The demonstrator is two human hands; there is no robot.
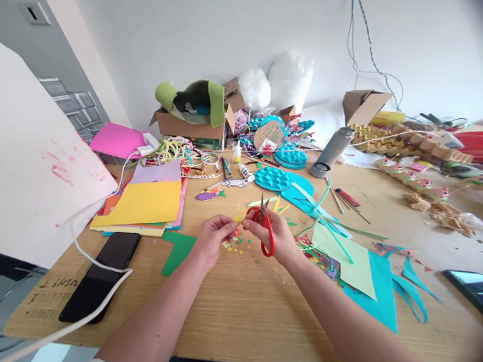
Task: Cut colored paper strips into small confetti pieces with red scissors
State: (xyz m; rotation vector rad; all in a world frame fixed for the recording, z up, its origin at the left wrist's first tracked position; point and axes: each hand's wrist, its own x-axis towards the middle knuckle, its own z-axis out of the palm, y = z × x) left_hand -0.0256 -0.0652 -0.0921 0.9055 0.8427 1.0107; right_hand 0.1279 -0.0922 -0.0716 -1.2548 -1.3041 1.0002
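Observation:
My left hand is closed in a pinch on a small yellow paper piece with thin upright strips. The fingertips of my right hand meet it from the other side. Red-handled scissors hang on that same right hand, their blades pointing up and away from the paper. Under the hands lie small round paper dots in several colours. Just beyond, yellow paper strips are scattered. A purple paper fish lies farther back, and a cut green sheet rests left of my left hand.
Stacked coloured paper and a black phone with a white cable lie left. Blue sheets and a pale green sheet lie right. Farther back stand a grey bottle, glue bottles and a cardboard box.

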